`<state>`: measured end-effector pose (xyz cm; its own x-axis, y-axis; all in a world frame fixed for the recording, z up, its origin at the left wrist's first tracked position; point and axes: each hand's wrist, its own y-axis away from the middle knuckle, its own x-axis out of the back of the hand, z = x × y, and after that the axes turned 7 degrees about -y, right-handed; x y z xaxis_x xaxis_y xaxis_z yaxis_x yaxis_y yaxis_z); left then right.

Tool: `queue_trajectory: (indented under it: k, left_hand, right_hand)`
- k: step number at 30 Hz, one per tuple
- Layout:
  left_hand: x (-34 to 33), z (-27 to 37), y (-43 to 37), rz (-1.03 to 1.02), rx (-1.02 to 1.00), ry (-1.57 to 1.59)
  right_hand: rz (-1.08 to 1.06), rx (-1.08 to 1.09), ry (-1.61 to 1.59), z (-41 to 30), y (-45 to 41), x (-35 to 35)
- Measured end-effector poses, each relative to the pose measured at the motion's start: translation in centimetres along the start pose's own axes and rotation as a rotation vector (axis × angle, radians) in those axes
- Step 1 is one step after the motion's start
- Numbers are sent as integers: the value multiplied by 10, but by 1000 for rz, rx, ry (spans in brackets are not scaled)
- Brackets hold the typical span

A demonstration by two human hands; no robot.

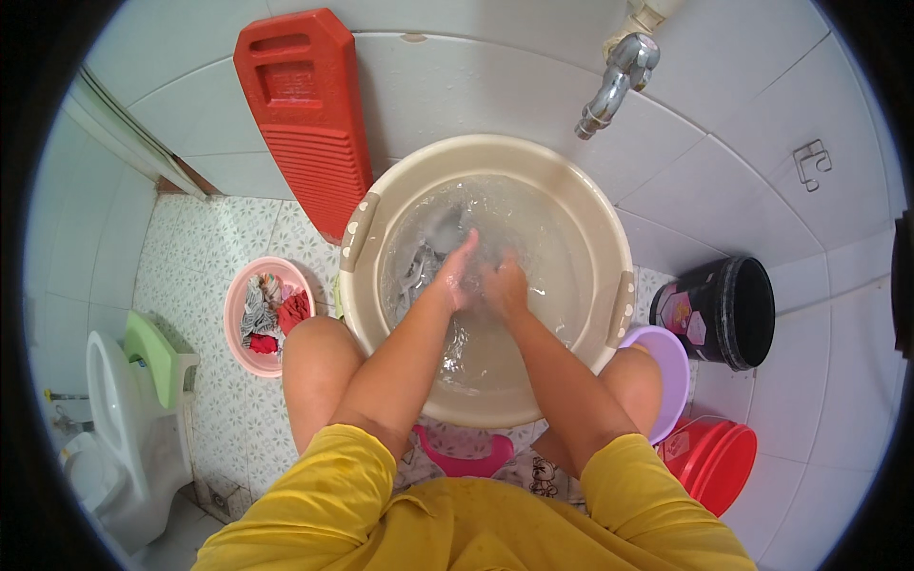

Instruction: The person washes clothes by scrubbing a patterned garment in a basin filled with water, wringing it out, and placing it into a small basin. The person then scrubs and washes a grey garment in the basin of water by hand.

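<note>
A large beige plastic basin [500, 414] with brown side grips holds cloudy, stirred-up water [550, 264]. My left hand [457, 275] is partly in the water, thumb uppermost and its other fingers hidden. Beside it my right hand [507, 285] is bent inward at the wrist, fingertips under the surface. Grey fabric [421, 271] with lighter edging lies in the water just left of my left hand. A dark, blurred patch shows between and beyond both hands; I cannot tell whether either hand grips cloth there.
A red washboard [307, 143] leans on the tiled wall, left of a metal tap [614, 86]. A pink basin [232, 321] of clothes stands left. On the right are a black bucket [750, 314], a purple basin [675, 378] and a red bucket [721, 464]. A green stool [157, 357] sits far left.
</note>
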<state>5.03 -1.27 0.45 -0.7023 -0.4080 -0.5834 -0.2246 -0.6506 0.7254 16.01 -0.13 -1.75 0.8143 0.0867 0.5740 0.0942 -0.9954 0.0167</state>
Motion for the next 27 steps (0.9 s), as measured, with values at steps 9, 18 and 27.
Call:
queue_trajectory:
  k: [9, 18, 27]
  left_hand:
    - [10, -30, -42, -171, -248, 217]
    - [21, 2, -11, -142, -301, 360]
    - [61, -18, -25, 520, -725, -676]
  right_hand:
    - [85, 306, 319, -30, 2, -2]
    - [253, -285, 209, -4, -35, 36]
    - [54, -230, 247, -3, -21, 23]
